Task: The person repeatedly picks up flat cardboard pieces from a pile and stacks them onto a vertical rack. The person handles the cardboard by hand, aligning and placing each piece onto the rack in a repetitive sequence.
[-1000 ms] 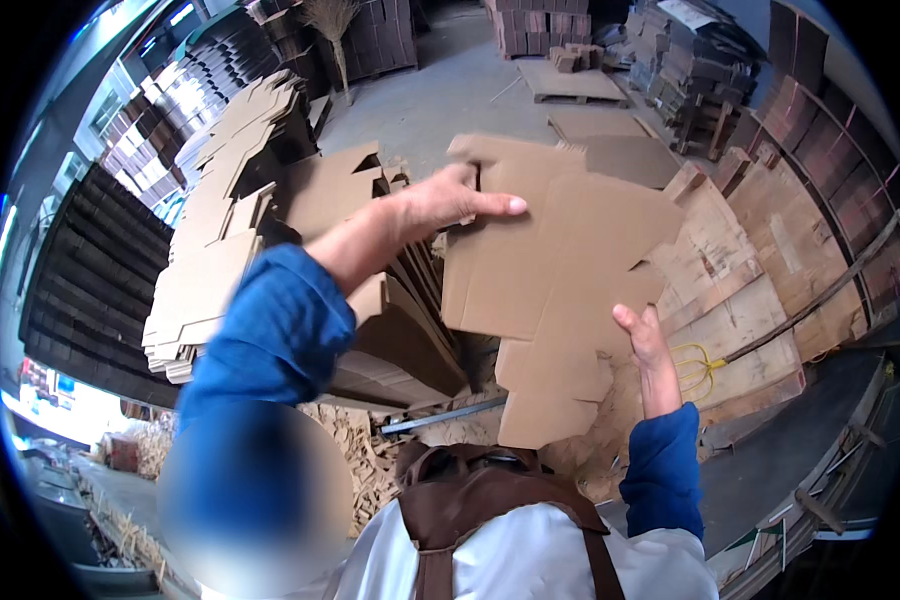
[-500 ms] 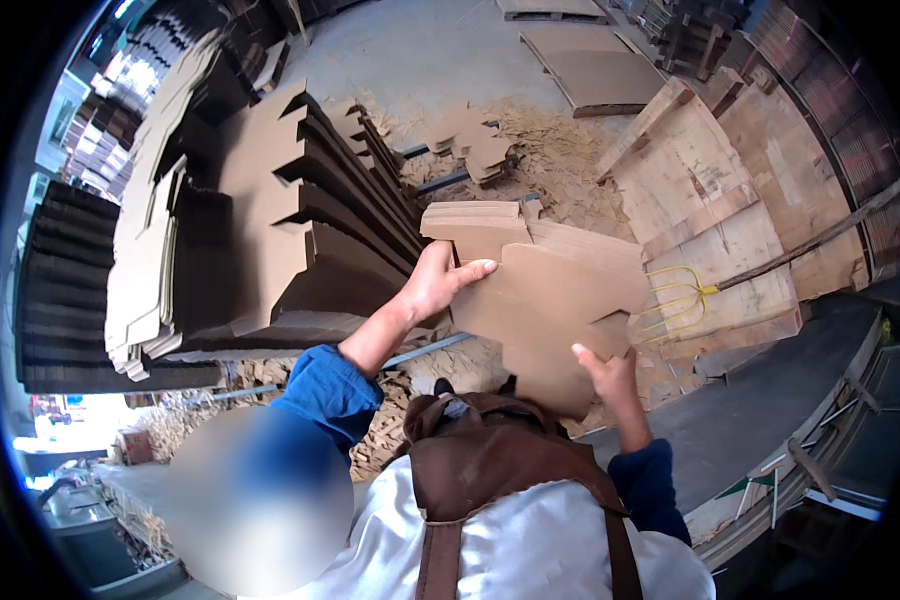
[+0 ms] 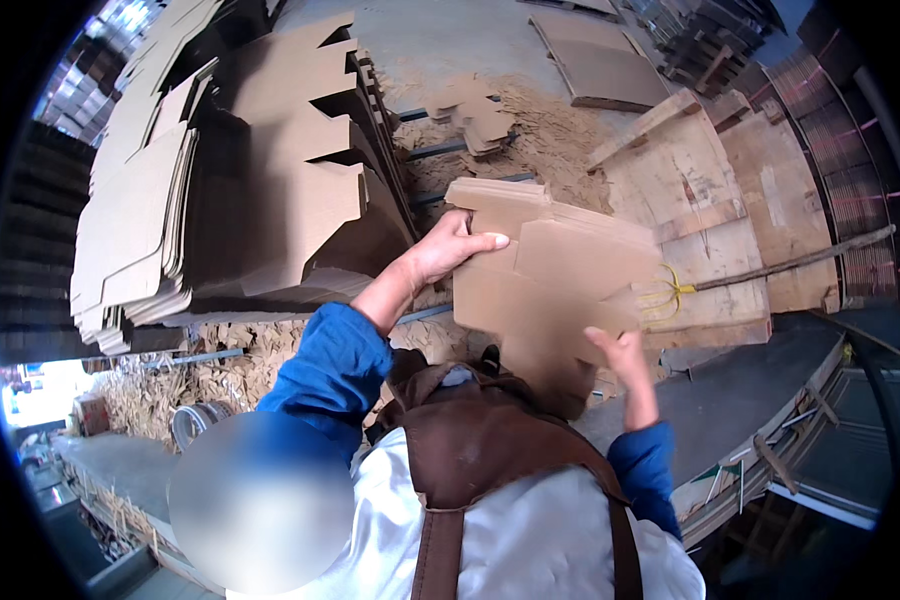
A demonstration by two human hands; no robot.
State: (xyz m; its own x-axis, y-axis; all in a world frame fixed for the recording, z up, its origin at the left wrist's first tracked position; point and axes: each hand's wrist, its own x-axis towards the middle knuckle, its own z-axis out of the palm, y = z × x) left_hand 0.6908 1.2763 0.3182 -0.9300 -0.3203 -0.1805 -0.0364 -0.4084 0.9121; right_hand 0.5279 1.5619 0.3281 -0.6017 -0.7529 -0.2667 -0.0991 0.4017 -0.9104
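A bundle of flat die-cut cardboard sheets (image 3: 560,265) hangs in front of my body, notched along its edges. My left hand (image 3: 455,246) is closed on its upper left edge, with the thumb across the top sheet and the fingers hidden behind. At the lower right edge, my right hand (image 3: 622,352) grips the same bundle, thumb on the face; its other fingers are partly hidden. Just left of the bundle rises a large stack of notched cardboard sheets (image 3: 270,160), not touched by either hand.
Cardboard scraps (image 3: 545,140) cover the floor ahead, with a metal rail (image 3: 435,148) among them. Wooden pallets (image 3: 685,185) stand at the right, a yellow-tined fork (image 3: 682,288) lying across them. A flat cardboard pile (image 3: 605,65) lies farther back. Beside me is a grey ledge (image 3: 740,390).
The view has shifted, and the left stack looks larger and closer. Both hands keep hold of the cardboard bundle, which sits slightly farther right and higher in view.
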